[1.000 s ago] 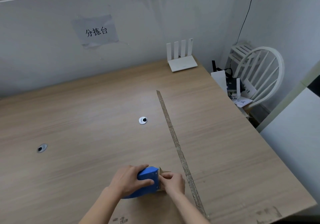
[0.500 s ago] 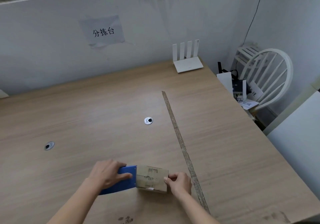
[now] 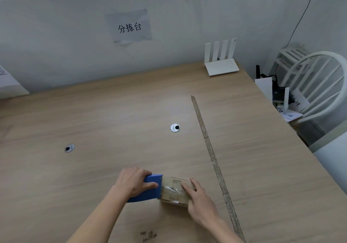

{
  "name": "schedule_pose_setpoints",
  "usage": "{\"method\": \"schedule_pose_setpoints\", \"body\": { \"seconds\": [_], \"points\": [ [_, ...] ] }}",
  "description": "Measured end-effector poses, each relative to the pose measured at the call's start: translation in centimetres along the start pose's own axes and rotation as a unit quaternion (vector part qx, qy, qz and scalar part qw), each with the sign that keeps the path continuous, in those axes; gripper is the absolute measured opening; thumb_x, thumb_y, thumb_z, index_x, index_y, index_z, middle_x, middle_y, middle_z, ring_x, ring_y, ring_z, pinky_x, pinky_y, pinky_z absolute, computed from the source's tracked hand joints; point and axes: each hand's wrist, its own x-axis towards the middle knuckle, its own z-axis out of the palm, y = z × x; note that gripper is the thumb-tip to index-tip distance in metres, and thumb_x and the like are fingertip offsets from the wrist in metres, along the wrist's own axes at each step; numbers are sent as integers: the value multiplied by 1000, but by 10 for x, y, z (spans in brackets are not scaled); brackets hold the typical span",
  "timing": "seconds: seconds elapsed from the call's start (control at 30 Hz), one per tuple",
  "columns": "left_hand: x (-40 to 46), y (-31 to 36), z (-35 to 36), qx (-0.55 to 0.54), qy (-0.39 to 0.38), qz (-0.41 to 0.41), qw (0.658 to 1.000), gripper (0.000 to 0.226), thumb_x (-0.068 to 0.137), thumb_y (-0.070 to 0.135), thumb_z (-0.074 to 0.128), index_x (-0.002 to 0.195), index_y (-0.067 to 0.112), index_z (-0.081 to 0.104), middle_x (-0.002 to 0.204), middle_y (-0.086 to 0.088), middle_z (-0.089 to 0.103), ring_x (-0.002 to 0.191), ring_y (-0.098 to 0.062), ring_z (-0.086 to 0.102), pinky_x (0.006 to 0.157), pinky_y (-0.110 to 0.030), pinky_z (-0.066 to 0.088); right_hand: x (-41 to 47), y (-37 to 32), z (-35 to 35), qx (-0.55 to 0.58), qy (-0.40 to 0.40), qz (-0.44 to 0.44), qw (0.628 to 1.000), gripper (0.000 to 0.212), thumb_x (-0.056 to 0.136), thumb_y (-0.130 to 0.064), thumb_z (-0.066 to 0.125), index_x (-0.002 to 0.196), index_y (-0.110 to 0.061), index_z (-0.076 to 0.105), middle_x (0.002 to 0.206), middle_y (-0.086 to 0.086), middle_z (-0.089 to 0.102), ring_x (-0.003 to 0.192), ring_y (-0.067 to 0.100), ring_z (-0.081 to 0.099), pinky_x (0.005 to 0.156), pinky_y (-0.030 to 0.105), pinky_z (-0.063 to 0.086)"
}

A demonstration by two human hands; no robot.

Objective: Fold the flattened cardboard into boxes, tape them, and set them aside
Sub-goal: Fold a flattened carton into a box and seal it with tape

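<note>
Head view: small cardboard box (image 3: 173, 191) at the near middle of the desk (image 3: 93, 130). Left hand (image 3: 134, 181) wrapped around the blue tape dispenser (image 3: 148, 188), butted against the box's left edge, likely to lay tape. Right hand (image 3: 197, 197) flat on top, fingers (image 3: 187, 187) straight, probably pinning the box steady.

Near the table's (image 3: 93, 120) front edge, the box (image 3: 173, 191) sits with the tape dispenser (image 3: 148, 188) touching its left side. The strip (image 3: 212, 152) runs front to back just right of the box. The router (image 3: 221, 68) stands at the back right corner; the chair (image 3: 315, 84) is beyond the right edge.
</note>
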Motion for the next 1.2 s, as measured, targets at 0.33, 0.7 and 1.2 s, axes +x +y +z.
{"method": "schedule_pose_setpoints", "body": {
  "seconds": [0.33,0.7,1.2],
  "points": [
    [-17,-10,7,-86,-12,-13,996,58,81,83,36,115,45,63,96,12,70,80,-13,62,59,-29,40,20,5,-12,-129,-5,-110,986,68,87,-54,67,145,-46,32,153,-10,30,138,18,36,106,34,44],
    [-36,1,48,-147,-50,-72,985,61,78,83,36,114,43,64,98,14,69,88,-13,64,66,-29,44,35,33,-39,-219,-71,-173,958,71,95,-47,61,153,-53,19,165,-5,15,150,23,19,109,44,45],
    [-22,37,75,-106,-19,-118,987,52,84,71,43,93,24,65,87,3,69,81,-20,65,68,-33,48,24,-15,7,-141,27,-7,990,84,84,-83,42,144,-25,30,163,-1,14,155,28,-1,126,41,3]
  ]
}}
